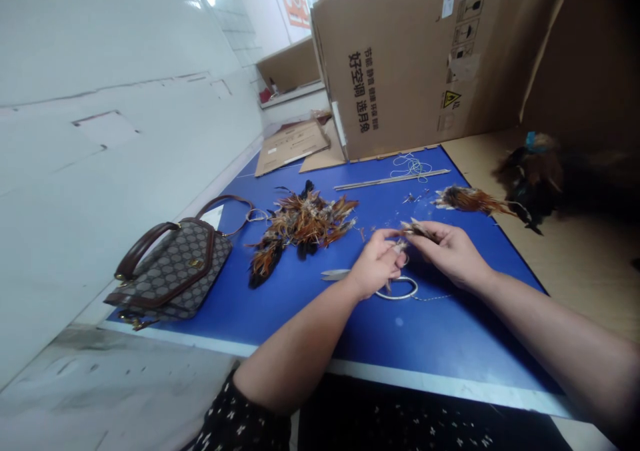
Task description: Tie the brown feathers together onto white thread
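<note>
Your right hand [450, 247] pinches a small bunch of feathers [424, 229] between thumb and fingers, its pale ends pointing toward your left hand [383, 261]. That hand is curled, its thumb and fingers closed on a pale tuft [399, 245], with the index finger reaching up to the bunch's ends; exactly where it touches is too small to tell. Both hands are above the blue desk [450, 344], near its front edge.

The step in hand looks like sorting or evening up the bunch at its pale ends. The next move calls for a steady right pinch, so the ends stay together while your left fingers do the fine work.

The scissors [336, 275] lie under your left hand and wrist, so mind the blades if you lower that arm. A loose heap of feathers [305, 223] sits off to your left; another feather bundle [467, 199] lies beyond your right hand.
</note>
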Demonstrator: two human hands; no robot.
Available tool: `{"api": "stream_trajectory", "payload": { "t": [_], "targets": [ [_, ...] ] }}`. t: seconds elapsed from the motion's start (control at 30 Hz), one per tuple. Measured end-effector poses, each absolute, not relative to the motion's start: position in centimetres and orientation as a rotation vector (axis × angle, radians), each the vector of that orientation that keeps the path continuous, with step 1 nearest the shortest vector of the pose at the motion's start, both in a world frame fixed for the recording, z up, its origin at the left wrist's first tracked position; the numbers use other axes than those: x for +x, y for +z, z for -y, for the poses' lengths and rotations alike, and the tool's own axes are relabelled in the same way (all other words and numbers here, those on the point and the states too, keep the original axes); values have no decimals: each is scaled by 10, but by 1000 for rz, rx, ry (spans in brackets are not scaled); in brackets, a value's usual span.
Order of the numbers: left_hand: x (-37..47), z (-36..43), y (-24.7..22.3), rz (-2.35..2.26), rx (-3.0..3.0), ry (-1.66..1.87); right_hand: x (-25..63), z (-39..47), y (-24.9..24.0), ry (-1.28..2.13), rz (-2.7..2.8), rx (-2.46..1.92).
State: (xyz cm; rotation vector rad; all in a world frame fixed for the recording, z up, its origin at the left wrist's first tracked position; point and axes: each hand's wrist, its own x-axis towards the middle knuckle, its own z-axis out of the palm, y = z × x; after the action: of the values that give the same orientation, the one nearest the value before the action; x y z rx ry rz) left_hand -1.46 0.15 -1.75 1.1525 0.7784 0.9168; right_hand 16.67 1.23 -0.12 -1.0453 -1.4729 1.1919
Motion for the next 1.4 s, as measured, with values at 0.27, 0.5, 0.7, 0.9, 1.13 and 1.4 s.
{"api": "stream_trajectory", "payload": {
  "t": [0.27,0.5,0.7,0.9,1.13,1.4],
  "targets": [
    [-17,1,4,-588,929,920,171,-15,-3,1315,1458,-936],
    [-17,2,3,-538,933,834,172,-15,-4,1269,1542,-965],
    [-14,-1,-6,-614,927,908,172,-17,-11,1181,1537,-1013],
    [-12,-2,-3,-666,938,1013,171,-15,-8,1042,1414,-1003],
    [-12,-2,-7,-655,914,1018,176,-14,-4,973,1647,-953],
    [-11,-3,-10,-687,951,1012,170,-9,0,1037,1664,-947]
  ]
}}
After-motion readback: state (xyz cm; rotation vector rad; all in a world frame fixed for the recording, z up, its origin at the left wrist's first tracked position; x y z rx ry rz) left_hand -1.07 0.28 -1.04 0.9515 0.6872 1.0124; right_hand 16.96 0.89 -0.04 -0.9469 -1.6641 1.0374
